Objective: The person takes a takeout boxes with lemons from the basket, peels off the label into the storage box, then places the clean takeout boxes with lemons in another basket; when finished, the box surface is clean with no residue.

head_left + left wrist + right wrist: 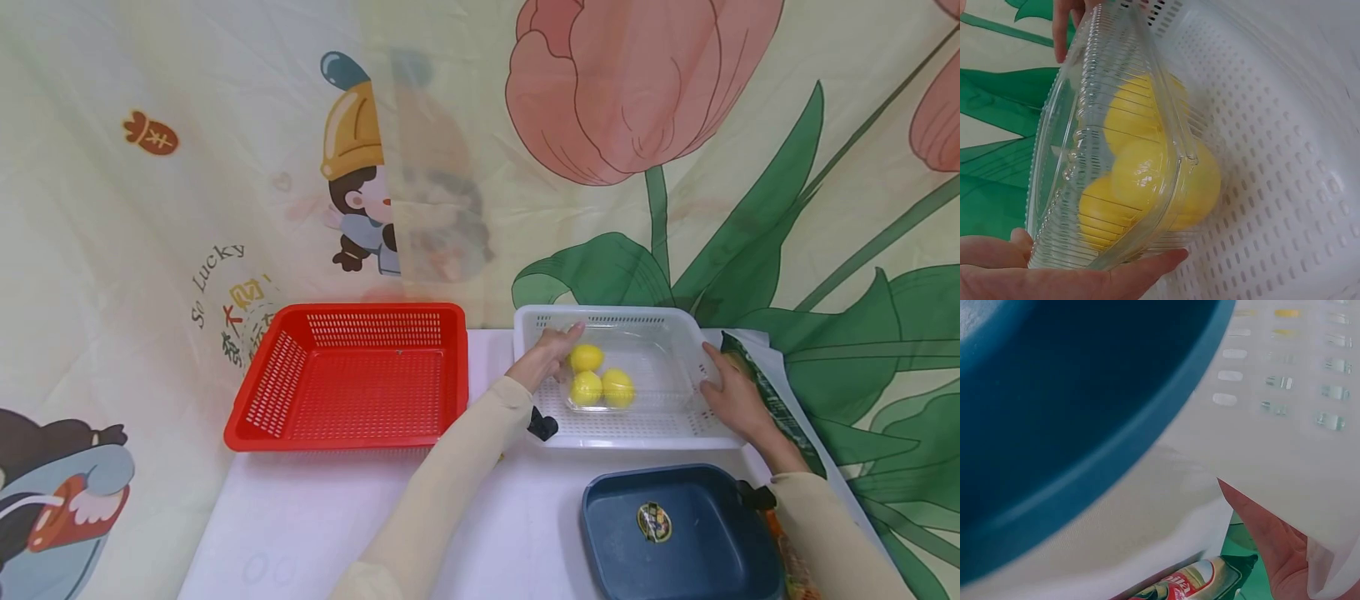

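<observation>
A clear plastic box (660,367) with three round yellow fruits (618,388) is inside the white basket (637,437). My left hand (547,354) grips the box's left end, thumb at its upper edge; in the left wrist view, fingers (1141,275) run along its side. Whether the box rests fully on the basket's floor I cannot tell. At the basket's right wall, my right hand (738,400) holds the rim from outside. The right wrist view shows that hand (1279,550) against the white wall, its fingertips hidden.
A red basket (367,400) stands on the left of the white-covered table (300,525). In front of the white basket is a dark blue basin (705,542) with a round sticker. Near the right edge lie a green package (772,392) and an orange one (795,562), partly hidden by my right arm.
</observation>
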The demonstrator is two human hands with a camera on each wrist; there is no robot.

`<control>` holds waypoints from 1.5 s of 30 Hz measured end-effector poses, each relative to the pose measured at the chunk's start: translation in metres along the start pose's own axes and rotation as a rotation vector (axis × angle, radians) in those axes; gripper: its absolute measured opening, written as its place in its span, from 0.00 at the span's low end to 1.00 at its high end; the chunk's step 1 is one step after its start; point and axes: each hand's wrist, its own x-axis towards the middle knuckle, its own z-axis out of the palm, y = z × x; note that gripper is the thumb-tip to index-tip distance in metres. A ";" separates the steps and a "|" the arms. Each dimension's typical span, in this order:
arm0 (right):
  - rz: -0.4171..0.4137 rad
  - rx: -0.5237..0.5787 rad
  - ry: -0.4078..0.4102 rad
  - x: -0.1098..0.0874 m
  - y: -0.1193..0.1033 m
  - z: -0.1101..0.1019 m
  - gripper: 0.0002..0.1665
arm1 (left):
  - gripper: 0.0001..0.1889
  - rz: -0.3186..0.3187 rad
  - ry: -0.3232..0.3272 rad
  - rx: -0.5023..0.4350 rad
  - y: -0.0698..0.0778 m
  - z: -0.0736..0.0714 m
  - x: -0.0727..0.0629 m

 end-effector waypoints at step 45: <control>-0.041 -0.006 0.030 0.000 0.000 0.001 0.40 | 0.52 -0.060 0.046 0.136 0.012 -0.009 -0.005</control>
